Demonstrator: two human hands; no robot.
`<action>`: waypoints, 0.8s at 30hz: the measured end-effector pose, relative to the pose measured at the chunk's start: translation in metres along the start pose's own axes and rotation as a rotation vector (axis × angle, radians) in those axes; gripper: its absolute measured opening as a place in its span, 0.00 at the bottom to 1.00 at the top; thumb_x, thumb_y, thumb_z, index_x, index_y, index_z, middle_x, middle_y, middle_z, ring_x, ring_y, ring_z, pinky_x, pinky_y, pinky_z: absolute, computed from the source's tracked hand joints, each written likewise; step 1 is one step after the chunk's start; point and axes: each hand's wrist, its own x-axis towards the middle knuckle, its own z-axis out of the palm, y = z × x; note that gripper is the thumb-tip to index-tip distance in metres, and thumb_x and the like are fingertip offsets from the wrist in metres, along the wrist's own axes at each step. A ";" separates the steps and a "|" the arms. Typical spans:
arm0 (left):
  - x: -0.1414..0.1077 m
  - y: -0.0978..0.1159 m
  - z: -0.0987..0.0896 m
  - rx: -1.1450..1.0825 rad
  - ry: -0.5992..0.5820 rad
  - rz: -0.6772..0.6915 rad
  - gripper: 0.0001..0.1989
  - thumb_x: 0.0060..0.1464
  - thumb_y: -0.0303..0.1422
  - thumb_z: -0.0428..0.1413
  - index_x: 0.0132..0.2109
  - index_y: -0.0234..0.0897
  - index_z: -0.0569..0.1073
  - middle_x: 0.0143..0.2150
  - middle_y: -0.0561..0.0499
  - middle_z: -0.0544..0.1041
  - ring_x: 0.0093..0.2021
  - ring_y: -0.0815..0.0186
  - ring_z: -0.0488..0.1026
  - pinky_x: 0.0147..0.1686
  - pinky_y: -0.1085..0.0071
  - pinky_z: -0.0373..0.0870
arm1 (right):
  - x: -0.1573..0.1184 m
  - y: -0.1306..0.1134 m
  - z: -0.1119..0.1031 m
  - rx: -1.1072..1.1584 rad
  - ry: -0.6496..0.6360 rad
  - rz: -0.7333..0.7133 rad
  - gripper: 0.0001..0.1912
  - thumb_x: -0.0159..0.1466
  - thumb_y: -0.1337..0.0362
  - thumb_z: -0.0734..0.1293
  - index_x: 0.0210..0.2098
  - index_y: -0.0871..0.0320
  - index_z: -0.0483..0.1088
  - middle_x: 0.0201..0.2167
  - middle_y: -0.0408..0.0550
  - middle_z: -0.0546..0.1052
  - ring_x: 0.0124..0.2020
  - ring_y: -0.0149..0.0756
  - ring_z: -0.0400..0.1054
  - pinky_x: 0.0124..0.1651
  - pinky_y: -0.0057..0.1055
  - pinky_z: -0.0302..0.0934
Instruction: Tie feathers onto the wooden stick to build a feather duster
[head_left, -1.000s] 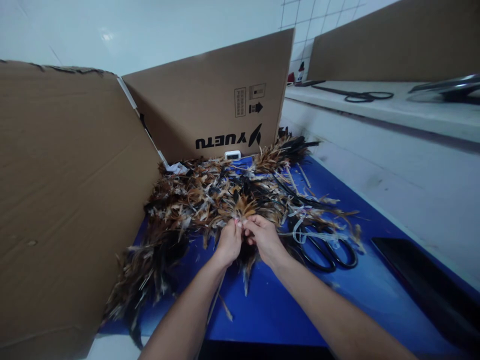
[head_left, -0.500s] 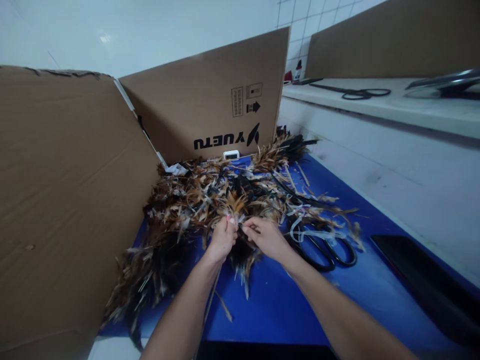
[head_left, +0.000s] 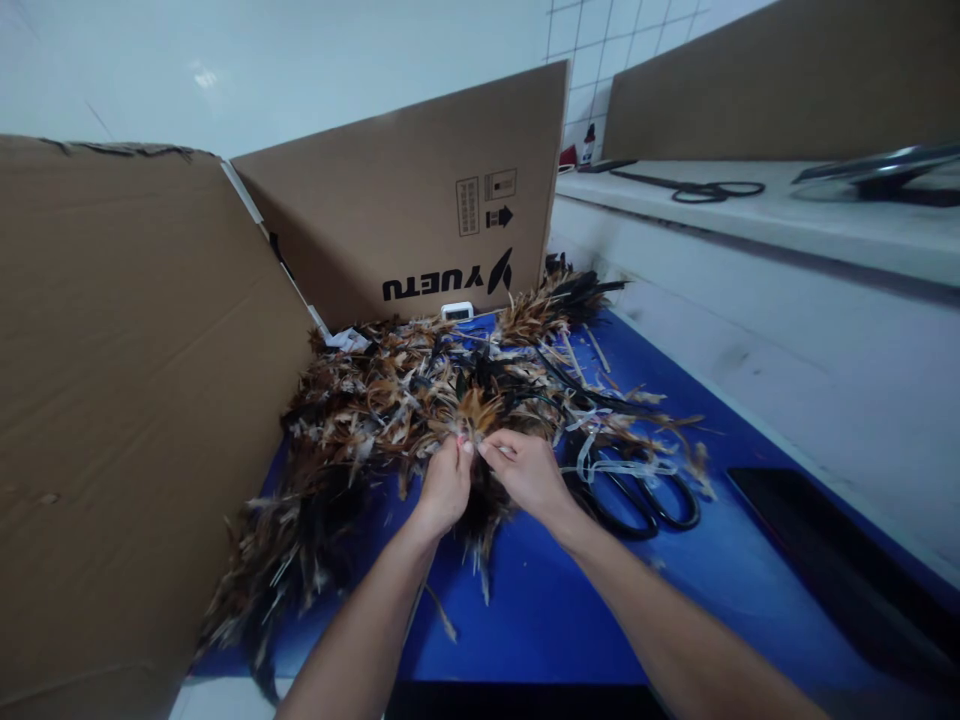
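My left hand is closed around the lower end of a small bunch of brown and orange feathers, whose tips fan upward. A thin stick or stem seems to run down from that hand along my forearm. My right hand is beside it, thumb and forefinger pinched at the base of the bunch; what is between these fingertips is too small to make out. Behind and around both hands lies a pile of loose brown, black and white feathers. Darker feathers hang below my hands on the blue table.
Black-handled scissors with pale plastic ties lie right of my hands. A black flat object is further right. Cardboard panels stand left and behind, with a small white digital device at the back. Another pair of scissors rests on the ledge.
My right hand has come slightly closer to the left, its fingertips now meeting the bunch's base. The whole view has shifted a little; the feather pile and scissors lie as before.
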 end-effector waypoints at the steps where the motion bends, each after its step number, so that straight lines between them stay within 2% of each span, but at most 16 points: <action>1: 0.000 0.000 0.000 0.085 0.013 0.049 0.12 0.56 0.40 0.45 0.31 0.37 0.63 0.24 0.54 0.64 0.22 0.72 0.60 0.24 0.75 0.56 | -0.001 -0.001 0.001 0.029 0.004 -0.025 0.11 0.58 0.61 0.60 0.26 0.56 0.73 0.22 0.42 0.74 0.24 0.32 0.65 0.29 0.26 0.54; 5: -0.002 0.002 0.002 0.322 0.095 0.175 0.09 0.57 0.35 0.44 0.32 0.37 0.63 0.26 0.49 0.68 0.27 0.66 0.65 0.30 0.71 0.58 | -0.003 -0.002 0.003 0.098 0.002 -0.079 0.12 0.59 0.62 0.59 0.25 0.57 0.71 0.21 0.42 0.73 0.24 0.31 0.64 0.30 0.26 0.54; 10: -0.007 0.005 0.012 0.452 0.133 0.185 0.09 0.58 0.32 0.41 0.35 0.36 0.64 0.31 0.44 0.70 0.31 0.63 0.68 0.34 0.69 0.61 | -0.001 0.003 0.004 0.178 -0.024 -0.059 0.13 0.59 0.61 0.59 0.23 0.57 0.70 0.18 0.41 0.70 0.21 0.30 0.60 0.27 0.26 0.52; 18: -0.014 0.007 0.025 0.824 0.147 0.261 0.16 0.59 0.29 0.36 0.48 0.29 0.62 0.41 0.36 0.71 0.43 0.57 0.70 0.42 0.64 0.65 | 0.007 0.014 0.005 0.300 -0.006 0.043 0.16 0.55 0.59 0.62 0.14 0.59 0.64 0.12 0.38 0.59 0.17 0.26 0.49 0.21 0.26 0.44; 21: -0.015 0.010 0.028 0.864 0.151 0.264 0.16 0.59 0.28 0.36 0.50 0.28 0.60 0.42 0.36 0.71 0.44 0.58 0.70 0.42 0.63 0.65 | 0.009 0.018 0.007 0.367 -0.022 0.068 0.15 0.55 0.59 0.62 0.15 0.60 0.65 0.12 0.37 0.59 0.17 0.25 0.49 0.21 0.26 0.44; 24: -0.014 0.014 0.030 0.852 0.166 0.246 0.15 0.58 0.28 0.36 0.47 0.29 0.63 0.38 0.37 0.72 0.41 0.58 0.71 0.41 0.64 0.66 | 0.010 0.024 0.011 0.404 0.001 0.089 0.15 0.55 0.59 0.62 0.17 0.60 0.68 0.13 0.39 0.62 0.18 0.26 0.51 0.22 0.25 0.46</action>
